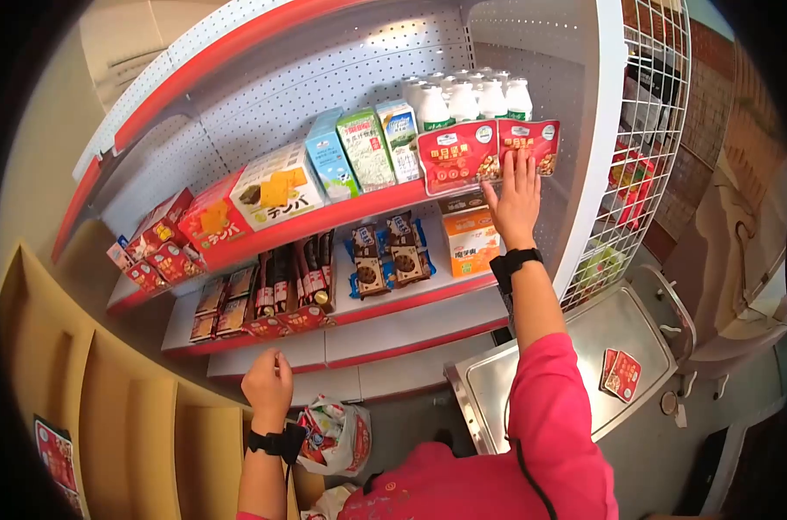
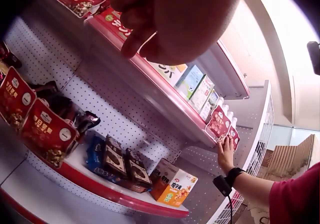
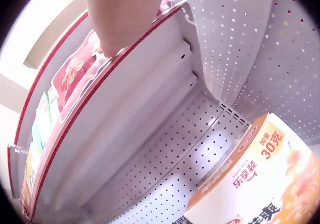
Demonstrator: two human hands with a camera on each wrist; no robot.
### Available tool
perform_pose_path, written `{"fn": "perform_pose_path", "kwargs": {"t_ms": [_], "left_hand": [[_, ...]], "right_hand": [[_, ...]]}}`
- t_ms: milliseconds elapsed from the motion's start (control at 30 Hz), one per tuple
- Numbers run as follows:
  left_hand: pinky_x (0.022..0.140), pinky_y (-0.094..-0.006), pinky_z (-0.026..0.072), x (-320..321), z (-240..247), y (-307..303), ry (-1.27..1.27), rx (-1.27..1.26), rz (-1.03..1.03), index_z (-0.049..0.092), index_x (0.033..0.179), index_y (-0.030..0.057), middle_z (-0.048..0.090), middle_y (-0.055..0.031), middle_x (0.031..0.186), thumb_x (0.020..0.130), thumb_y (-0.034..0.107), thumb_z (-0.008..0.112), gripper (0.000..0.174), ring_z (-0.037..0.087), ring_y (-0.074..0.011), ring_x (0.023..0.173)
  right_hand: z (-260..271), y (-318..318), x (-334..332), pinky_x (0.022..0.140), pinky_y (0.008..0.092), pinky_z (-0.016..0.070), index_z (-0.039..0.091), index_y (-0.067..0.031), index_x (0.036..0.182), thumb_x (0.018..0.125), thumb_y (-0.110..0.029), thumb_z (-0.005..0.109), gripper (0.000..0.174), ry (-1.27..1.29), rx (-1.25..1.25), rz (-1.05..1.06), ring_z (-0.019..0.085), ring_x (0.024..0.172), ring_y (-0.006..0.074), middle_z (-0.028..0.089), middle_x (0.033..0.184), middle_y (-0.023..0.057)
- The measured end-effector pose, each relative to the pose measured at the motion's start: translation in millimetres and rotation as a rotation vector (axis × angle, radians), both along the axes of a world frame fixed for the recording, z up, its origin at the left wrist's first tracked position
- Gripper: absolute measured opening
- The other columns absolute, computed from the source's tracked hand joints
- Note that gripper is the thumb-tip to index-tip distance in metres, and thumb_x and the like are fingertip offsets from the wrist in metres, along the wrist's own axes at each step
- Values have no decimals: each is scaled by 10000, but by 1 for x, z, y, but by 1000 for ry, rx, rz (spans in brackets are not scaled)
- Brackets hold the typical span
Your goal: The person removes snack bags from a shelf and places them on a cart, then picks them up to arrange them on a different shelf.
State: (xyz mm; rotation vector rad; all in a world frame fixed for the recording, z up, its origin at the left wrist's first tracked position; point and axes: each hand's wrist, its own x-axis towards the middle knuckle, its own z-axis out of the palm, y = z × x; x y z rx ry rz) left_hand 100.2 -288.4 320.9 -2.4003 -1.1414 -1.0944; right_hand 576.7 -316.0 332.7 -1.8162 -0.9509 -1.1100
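Note:
My right hand (image 1: pixel 516 206) rests its straight fingers flat on the front of a red nut pouch (image 1: pixel 542 143) at the right end of the upper shelf. A second red pouch (image 1: pixel 454 163) stands just left of it. Small white bottles (image 1: pixel 464 104) are grouped behind both pouches. In the right wrist view that hand (image 3: pixel 125 19) overlaps the shelf's red edge. Lower left, my left hand (image 1: pixel 268 386) hangs with loosely curled fingers and holds nothing, in front of the bottom shelves. The left wrist view shows this hand (image 2: pixel 165 24) close up and dark.
Milk cartons (image 1: pixel 365 149) and cracker boxes (image 1: pixel 276 186) line the upper shelf. Below are biscuit packs (image 1: pixel 408 260) and an orange box (image 1: pixel 471 243). A metal table (image 1: pixel 532 381) at right bears red pouches (image 1: pixel 623 375). A plastic bag (image 1: pixel 346 438) lies on the floor.

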Motion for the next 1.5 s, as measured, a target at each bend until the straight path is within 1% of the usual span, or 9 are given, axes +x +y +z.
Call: {"fn": "perform_pose_path", "kwargs": {"t_ms": [267, 400, 567, 733, 867, 933, 1000, 1067, 1500], "left_hand": [[575, -349, 479, -12, -29, -20, -39, -43, 42, 615, 852, 48, 620, -112, 737, 779, 77, 599, 80, 607, -278, 647], [600, -354, 477, -3, -48, -33, -53, -100, 16, 615, 853, 25, 622, -135, 756, 786, 83, 600, 90, 608, -283, 659], [568, -367, 469, 0, -56, -53, -11, -117, 14, 619, 848, 64, 614, -96, 716, 780, 105, 589, 85, 602, -279, 641], [593, -364, 471, -11, -59, -68, -38, -170, 31, 611, 842, 33, 610, -122, 732, 790, 82, 584, 77, 598, -296, 665], [587, -363, 472, -17, -60, -78, -55, -159, 64, 612, 838, 35, 609, -122, 722, 790, 87, 585, 76, 598, -297, 660], [578, -366, 472, -17, -61, -82, -56, -213, 105, 617, 835, 37, 610, -126, 713, 787, 86, 587, 75, 599, -300, 648], [561, -367, 470, -19, -68, -83, -54, -207, 105, 618, 844, 48, 612, -120, 715, 787, 93, 587, 79, 601, -288, 633], [543, -368, 468, -20, -72, -86, -47, -205, 103, 619, 853, 59, 613, -115, 716, 787, 101, 586, 85, 603, -276, 618], [547, -358, 468, -25, -67, -93, -65, -177, 133, 629, 830, 54, 607, -117, 682, 781, 107, 602, 78, 600, -286, 612]], "right_hand": [[-2, -16, 8, 1015, 443, 312, 412, -110, 1316, 785, -321, 641, 616, -94, -57, 77, 316, 1292, 300, 360, 1391, 79], [0, -24, 11, 1031, 452, 284, 422, -126, 1310, 778, -330, 643, 611, -134, -111, 87, 317, 1291, 280, 359, 1393, 69], [10, -24, 2, 1042, 454, 263, 353, -36, 1330, 811, -352, 601, 656, -92, -51, 99, 307, 1300, 269, 342, 1398, 115], [12, -12, 14, 1043, 460, 258, 346, -39, 1336, 830, -385, 574, 654, -70, -44, 68, 299, 1305, 265, 320, 1414, 113], [11, -13, 5, 1048, 480, 235, 326, -47, 1353, 820, -395, 582, 686, -77, -95, -14, 290, 1312, 261, 316, 1421, 92], [15, -11, -7, 1060, 469, 215, 314, -76, 1367, 817, -393, 586, 691, -146, -53, 54, 278, 1321, 251, 318, 1422, 81], [16, -8, -21, 1064, 462, 209, 314, -138, 1377, 825, -387, 574, 659, -209, -162, 220, 266, 1325, 235, 311, 1426, 52], [18, -4, -34, 1063, 454, 216, 321, -158, 1374, 833, -386, 558, 633, -250, -247, 224, 270, 1321, 222, 309, 1426, 24], [10, 7, -35, 1063, 453, 222, 340, -171, 1362, 826, -397, 564, 624, -253, -281, 182, 272, 1319, 208, 318, 1420, 1]]}}
